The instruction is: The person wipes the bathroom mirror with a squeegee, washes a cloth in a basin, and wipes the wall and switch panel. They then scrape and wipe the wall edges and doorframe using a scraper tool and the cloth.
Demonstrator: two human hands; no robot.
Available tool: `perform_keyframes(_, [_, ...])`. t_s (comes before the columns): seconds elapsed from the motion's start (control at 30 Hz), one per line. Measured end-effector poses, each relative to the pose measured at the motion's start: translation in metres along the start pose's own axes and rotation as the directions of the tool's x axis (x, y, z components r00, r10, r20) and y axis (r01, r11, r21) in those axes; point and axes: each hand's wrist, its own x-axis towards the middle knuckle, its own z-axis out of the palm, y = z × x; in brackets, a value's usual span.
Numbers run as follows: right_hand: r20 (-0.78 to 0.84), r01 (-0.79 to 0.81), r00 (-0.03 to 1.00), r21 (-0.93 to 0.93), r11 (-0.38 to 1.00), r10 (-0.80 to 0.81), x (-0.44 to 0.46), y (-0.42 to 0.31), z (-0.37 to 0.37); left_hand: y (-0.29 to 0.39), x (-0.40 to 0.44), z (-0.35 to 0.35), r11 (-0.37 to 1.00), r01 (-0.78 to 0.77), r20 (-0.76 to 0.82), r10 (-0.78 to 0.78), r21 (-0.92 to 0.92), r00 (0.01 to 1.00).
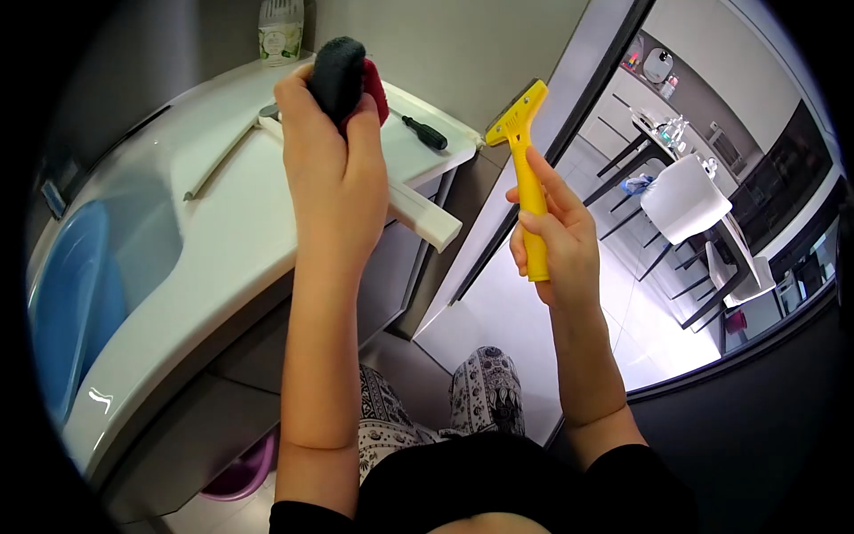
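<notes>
My left hand [334,169], raised over the white counter [236,200], is closed around a folded dark grey and red cloth or pad [338,78]; its exact kind is unclear. In my right hand [562,227], out past the counter's right end, is a yellow scraper [531,191], gripped by its handle with the wide head upward. Behind and below my left hand, a white squeegee-like tool [425,216] lies on the counter, its handle end jutting past the front edge and its middle hidden by my wrist. A black screwdriver [425,133] rests near the back right corner.
A blue basin [76,285] sits in the sink at left. An air freshener [281,40] stands at the back wall. Beneath the cabinet is a purple basin [242,472]. Through the doorway at right are a white chair [685,198] and a table [648,133].
</notes>
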Motion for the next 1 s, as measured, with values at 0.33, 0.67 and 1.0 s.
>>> perform_keyframes(0.33, [0.004,-0.003,1.0,-0.024,1.0,0.003,0.0011,-0.006,-0.0026,-0.0049,0.0002,0.0008,0.999,-0.048,0.004,0.048,0.021,0.999])
perform_keyframes(0.67, [0.026,-0.043,0.999,-0.017,0.999,0.043,0.0013,-0.0092,-0.0067,-0.0079,0.0005,0.003,0.992,-0.11,0.007,0.109,0.06,0.994])
perform_keyframes(1.0, [-0.019,-0.012,1.0,-0.044,0.999,0.011,0.003,-0.0071,-0.0011,-0.0047,-0.0011,0.0027,0.998,-0.053,0.035,0.052,0.033,0.998])
